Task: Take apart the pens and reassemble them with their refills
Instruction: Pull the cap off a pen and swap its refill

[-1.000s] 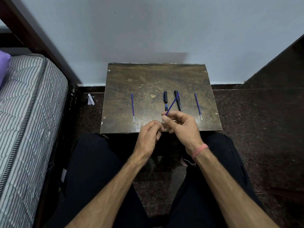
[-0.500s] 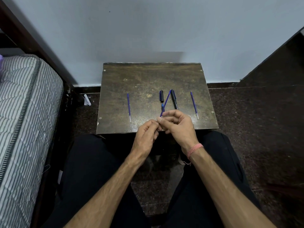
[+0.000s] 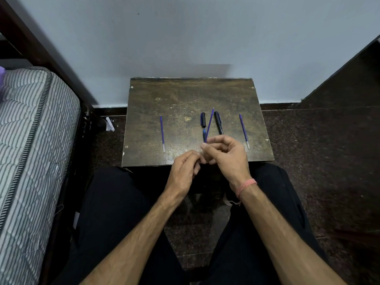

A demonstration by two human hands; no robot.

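My right hand [image 3: 227,156] pinches a thin blue refill [image 3: 210,124] that points up and away over the small dark table [image 3: 185,95]. My left hand [image 3: 184,171] is curled with its fingertips touching the refill's lower end, which my fingers hide. On the table lie a black pen cap [image 3: 203,119], a small blue tip piece [image 3: 204,134], a black pen barrel [image 3: 218,122], one blue refill [image 3: 162,133] at the left and another blue refill [image 3: 244,131] at the right.
A striped mattress [image 3: 30,140] and a dark wooden bed frame [image 3: 41,50] stand at my left. A pale wall [image 3: 185,38] rises behind the table. A dark panel [image 3: 349,79] is at the right. My black-trousered legs [image 3: 115,212] sit below the table's front edge.
The held refill has swung from leaning right to standing steeper, nearly upright. Both hands stay together at the table's front edge.
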